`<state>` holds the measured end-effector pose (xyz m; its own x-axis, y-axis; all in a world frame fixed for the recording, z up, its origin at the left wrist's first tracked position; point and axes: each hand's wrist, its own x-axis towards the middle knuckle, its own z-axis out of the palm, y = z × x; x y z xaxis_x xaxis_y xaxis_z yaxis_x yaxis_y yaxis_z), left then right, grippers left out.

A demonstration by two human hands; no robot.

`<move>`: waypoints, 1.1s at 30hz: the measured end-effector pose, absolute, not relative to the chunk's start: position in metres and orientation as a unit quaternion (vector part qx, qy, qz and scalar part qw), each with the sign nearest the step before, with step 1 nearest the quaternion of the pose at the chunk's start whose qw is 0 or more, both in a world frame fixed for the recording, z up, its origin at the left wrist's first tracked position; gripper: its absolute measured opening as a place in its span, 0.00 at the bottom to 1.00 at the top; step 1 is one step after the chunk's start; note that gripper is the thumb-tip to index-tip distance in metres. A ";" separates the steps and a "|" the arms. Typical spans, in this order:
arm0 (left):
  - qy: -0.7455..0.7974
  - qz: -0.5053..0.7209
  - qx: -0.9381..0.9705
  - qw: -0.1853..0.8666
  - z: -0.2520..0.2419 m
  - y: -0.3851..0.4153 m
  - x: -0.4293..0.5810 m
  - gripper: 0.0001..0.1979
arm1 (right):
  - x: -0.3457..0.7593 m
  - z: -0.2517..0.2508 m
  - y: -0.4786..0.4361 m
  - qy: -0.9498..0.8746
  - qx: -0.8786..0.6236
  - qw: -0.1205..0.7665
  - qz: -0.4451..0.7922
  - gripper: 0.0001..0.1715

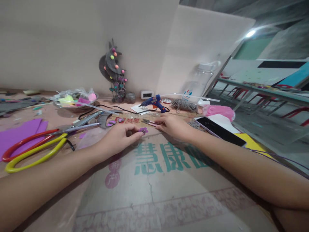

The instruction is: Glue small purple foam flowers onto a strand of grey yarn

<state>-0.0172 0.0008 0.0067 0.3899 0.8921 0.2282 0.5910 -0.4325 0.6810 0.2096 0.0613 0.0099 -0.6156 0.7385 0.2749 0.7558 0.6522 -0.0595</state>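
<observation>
Around the printed cardboard (116,199) I'm working over, red-and-yellow-handled scissors (63,137) are lying left, a smartphone (220,130) is crowding the right, and a blue glue gun (156,102) is resting just beyond, risking burns if its nozzle is hot. My right hand (172,126) is gripping small snips (150,122) pointing leftward, so a slip could nick my left hand (120,137), whose fingertips are pinching the purple flower (145,130) above the cardboard.

Pinching a small purple flower (144,130) between the fingers (134,138) of the left hand (118,137), just above printed cardboard (120,199). Touching the end of a small pointed tool (150,122) with the right hand (173,126) (hard to tell whether gripped). Facing a blue glue gun (155,101) across the worktop (55,118), with red-and-yellow-handled scissors (63,136) off to the left and a dark-screened phone (219,130) to the right.
</observation>
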 end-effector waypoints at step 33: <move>0.474 0.316 0.762 0.308 0.007 0.004 -0.019 0.16 | 0.192 0.016 0.025 -0.887 -0.329 0.323 0.023 0.19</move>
